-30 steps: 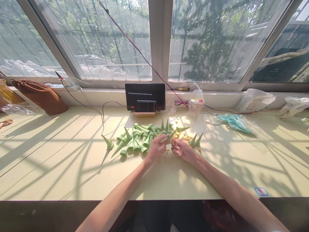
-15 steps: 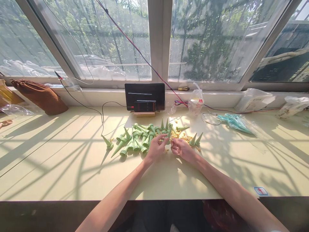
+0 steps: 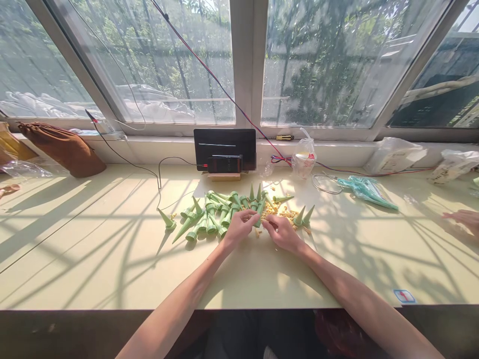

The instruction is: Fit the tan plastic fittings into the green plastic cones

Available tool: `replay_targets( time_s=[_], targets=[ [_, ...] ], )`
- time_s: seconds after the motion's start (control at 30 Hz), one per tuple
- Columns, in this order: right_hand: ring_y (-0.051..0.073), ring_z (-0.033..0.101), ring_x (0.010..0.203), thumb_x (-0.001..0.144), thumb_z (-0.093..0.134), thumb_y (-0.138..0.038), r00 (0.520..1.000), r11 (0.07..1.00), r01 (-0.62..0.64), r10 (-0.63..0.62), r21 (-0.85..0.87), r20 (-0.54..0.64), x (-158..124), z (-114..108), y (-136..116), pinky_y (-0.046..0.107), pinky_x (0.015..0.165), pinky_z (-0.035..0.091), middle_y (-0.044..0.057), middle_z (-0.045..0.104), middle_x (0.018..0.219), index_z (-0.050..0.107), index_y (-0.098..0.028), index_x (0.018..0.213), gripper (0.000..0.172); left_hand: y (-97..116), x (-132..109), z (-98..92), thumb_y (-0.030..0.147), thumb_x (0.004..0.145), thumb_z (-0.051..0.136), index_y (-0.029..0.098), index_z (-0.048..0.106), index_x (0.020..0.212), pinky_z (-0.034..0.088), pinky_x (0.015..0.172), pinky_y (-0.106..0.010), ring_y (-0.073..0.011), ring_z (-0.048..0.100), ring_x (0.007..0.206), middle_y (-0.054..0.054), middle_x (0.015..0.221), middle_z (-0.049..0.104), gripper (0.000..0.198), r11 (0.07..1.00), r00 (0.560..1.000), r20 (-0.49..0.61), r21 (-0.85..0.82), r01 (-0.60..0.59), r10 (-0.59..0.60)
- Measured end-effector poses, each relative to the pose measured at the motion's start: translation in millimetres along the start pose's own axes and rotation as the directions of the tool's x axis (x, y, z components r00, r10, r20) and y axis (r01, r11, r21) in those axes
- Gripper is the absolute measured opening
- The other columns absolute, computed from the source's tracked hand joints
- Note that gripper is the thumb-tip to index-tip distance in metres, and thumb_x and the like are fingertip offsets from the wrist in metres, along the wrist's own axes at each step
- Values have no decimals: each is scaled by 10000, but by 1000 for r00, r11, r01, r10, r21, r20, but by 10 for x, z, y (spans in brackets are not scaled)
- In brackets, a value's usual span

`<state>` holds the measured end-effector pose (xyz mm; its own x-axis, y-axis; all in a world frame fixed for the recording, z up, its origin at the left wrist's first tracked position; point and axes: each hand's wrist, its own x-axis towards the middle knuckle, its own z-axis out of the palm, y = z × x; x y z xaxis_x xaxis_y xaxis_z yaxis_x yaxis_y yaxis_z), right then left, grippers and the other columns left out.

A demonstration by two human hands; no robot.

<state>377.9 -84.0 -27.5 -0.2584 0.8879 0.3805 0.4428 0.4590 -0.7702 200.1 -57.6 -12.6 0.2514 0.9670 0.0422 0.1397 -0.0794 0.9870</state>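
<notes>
My left hand [image 3: 242, 225] is closed around a green cone-shaped plastic spike [image 3: 259, 213], gripping it by thumb and fingers. Close by on the right, my right hand [image 3: 281, 231] pinches what looks like a small yellow plastic piece [image 3: 264, 220] against the spike's side; the fingers partly cover it. To the left lies a pile of green spikes [image 3: 202, 222], most on their sides. Small yellow pieces [image 3: 288, 213] are scattered behind and beside my right hand. Two green spikes [image 3: 308, 215] stand upright right of them.
A black tablet [image 3: 224, 142] with a phone leans at the back on a small stand. Behind stand a plastic-bagged cup [image 3: 303, 157] and a teal packet [image 3: 368, 193]. A brown pouch [image 3: 63, 149] is at far left. Another person's hand [image 3: 464, 217] shows at the right edge.
My right hand has turned and its fingertips have come against the spike, which sits slightly lower in my left hand. Another person's hand has appeared at the right edge.
</notes>
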Motion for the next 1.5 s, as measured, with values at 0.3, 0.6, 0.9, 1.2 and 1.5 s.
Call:
replay_targets(
  time_s=[0.3,0.6,0.9,1.2,1.5],
  targets=[
    [145,296,536,951,522,-370,996,999,32,-28,40,-89,9,17,28,305,577,240,-25,367,574,379,-230,626,381,75,-18,33,558,798,670,142,658,812,199,372,-192,-38,293,391,57,515,415,416,992,998,35,-110,56,-52],
    [129,347,500,898,617,-415,991,968,-95,114,234,-68,3,-4,-15,288,529,261,-29,428,519,493,-222,617,363,-2,-22,19,571,829,642,123,686,1024,259,379,-197,-65,329,394,71,454,403,491,999,999,53,-35,-2,4],
    [72,355,392,808,720,-526,867,463,-490,347,738,358,40,9,31,218,362,238,-77,361,487,555,-181,686,401,-91,5,31,469,834,666,128,713,1137,338,384,-200,-62,410,387,36,547,509,459,995,994,66,-62,-79,83],
    [56,272,429,796,762,-399,805,192,-570,322,799,498,51,-26,49,183,358,214,-89,283,511,539,-183,693,327,-92,4,39,434,862,643,188,748,1136,414,401,-200,-35,475,426,-46,861,628,383,980,979,54,-37,-196,198],
    [111,415,403,878,617,-570,929,691,-369,259,622,264,17,10,45,259,401,300,-54,386,494,508,-214,664,430,-56,-34,25,539,837,649,140,726,1189,268,372,-197,-66,345,353,59,407,435,537,1000,999,45,1,-28,28]
  ],
)
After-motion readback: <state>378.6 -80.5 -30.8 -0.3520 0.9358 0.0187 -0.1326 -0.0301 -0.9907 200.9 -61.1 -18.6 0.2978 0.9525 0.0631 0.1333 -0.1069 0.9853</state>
